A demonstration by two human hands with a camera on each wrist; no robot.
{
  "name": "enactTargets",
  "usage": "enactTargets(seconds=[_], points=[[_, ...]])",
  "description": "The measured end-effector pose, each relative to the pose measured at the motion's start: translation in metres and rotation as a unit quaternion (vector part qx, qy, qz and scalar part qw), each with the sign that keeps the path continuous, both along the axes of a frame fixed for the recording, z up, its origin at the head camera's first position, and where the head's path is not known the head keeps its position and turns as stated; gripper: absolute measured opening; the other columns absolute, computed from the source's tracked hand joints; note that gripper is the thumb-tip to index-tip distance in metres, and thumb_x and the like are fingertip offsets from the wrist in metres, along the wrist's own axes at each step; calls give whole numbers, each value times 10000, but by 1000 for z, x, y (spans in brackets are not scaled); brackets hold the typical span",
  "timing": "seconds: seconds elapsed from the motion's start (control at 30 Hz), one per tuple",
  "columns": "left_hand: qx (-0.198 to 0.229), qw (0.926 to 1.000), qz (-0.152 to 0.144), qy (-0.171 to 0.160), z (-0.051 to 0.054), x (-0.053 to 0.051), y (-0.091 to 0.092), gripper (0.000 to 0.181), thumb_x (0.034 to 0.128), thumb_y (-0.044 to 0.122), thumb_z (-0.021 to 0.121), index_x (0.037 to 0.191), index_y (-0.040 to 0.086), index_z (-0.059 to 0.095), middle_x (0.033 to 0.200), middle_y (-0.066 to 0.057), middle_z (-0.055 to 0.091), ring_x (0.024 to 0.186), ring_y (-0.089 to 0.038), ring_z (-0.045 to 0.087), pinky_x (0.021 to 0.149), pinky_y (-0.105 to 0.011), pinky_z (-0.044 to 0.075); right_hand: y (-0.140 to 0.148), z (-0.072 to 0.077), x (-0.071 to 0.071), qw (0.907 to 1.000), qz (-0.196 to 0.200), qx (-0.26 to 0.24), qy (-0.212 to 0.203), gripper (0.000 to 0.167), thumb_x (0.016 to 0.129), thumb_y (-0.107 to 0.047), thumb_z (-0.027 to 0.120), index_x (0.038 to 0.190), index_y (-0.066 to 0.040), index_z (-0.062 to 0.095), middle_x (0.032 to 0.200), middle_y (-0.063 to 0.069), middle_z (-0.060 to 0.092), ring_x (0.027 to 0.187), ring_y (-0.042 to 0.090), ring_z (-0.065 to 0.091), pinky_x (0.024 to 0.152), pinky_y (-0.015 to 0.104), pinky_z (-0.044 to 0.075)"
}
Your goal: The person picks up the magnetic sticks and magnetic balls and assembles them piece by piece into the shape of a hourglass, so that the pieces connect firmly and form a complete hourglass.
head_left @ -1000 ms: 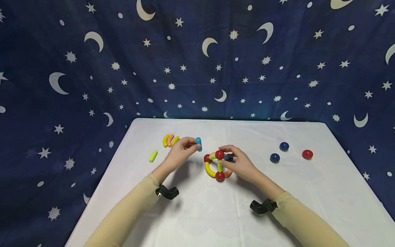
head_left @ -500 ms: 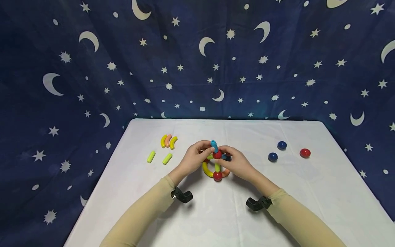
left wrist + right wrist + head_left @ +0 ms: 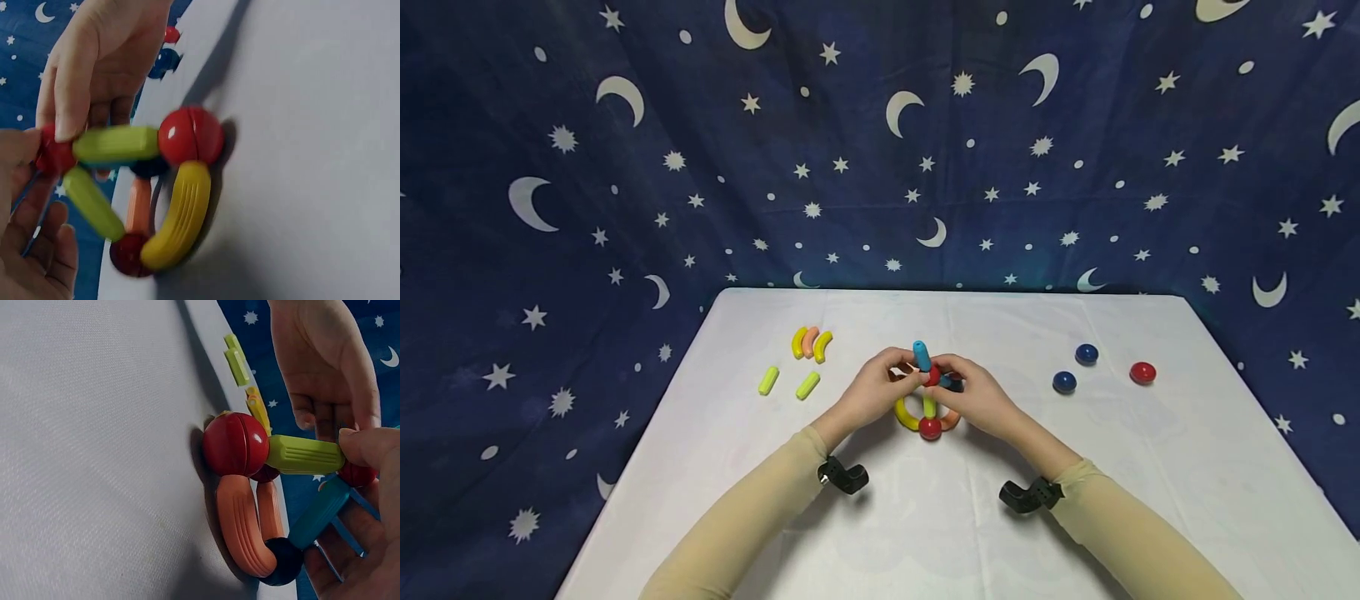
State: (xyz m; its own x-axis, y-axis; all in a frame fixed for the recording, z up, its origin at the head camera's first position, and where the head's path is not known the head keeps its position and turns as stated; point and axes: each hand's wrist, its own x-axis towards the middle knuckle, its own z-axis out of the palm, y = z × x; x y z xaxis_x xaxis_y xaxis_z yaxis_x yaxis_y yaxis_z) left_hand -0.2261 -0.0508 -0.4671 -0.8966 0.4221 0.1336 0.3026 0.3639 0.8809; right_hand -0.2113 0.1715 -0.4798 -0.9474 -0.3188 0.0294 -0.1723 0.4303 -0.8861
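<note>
A toy frame of balls and rods stands on the table, and both my hands meet at its top red ball [image 3: 934, 377]. My left hand [image 3: 877, 390] pinches that ball from the left; my right hand [image 3: 976, 393] grips it from the right. Upright on the ball is a short blue rod [image 3: 921, 355]. Green rods [image 3: 115, 144] and a teal rod [image 3: 322, 512] slope down from it. Below, a yellow curved rod [image 3: 181, 219], an orange curved rod [image 3: 240, 525], red balls [image 3: 234, 445] and a dark blue ball [image 3: 284, 562] form a ring.
Left of the frame lie two loose green rods [image 3: 808, 386] and a group of curved rods [image 3: 810, 342]. To the right are two dark blue balls [image 3: 1064, 382] and a red ball [image 3: 1143, 372] on the white table [image 3: 940, 533]. A starry cloth [image 3: 880, 167] hangs behind.
My left hand has brought the blue rod rightward onto the top red ball, then slid its thumb down to the ball. It left a green rod on the table. My right hand stays at the frame.
</note>
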Motion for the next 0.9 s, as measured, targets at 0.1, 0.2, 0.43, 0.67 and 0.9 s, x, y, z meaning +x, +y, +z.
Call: enactTargets(seconds=[0.1,0.2,0.43,0.67,0.9], points=[[-574,9982,105,159,-1,-3,-16,249,983,300,709,1203,188,730,1166,60,659,1090,-163,580,896,-352,503,1,-1,0,10000,23,67,20,425,930,-353,768,1317,-243,631,1254,-59,652,1210,289,569,1034,559,420],[-1535,9841,511,729,-2,-9,-43,236,967,272,720,1187,191,750,1156,60,688,1083,-184,605,875,-373,511,2,0,0,9998,6,177,33,472,920,-407,769,1340,-239,632,1275,-55,648,1213,299,572,1039,552,424],[-3539,9133,1508,1338,-5,-10,-108,273,908,272,755,1142,130,747,1131,-55,686,1017,-301,595,847,-466,460,5,0,0,9997,64,253,26,508,928,-430,754,1370,-217,620,1314,-34,631,1236,318,561,1055,567,414],[-4065,8887,1824,1082,-10,1,-134,413,853,414,805,1115,103,736,971,-48,652,920,-300,566,762,-450,426,7,1,1,9997,61,239,17,504,934,-411,752,1379,-215,616,1331,-18,624,1237,322,562,1053,590,411],[-4246,8820,1819,933,-16,4,-138,247,856,334,791,973,122,743,822,1,590,816,-261,533,715,-414,411,9,3,2,9995,190,193,134,551,943,-379,747,1428,-183,575,1385,9,596,1269,306,541,1067,557,417]])
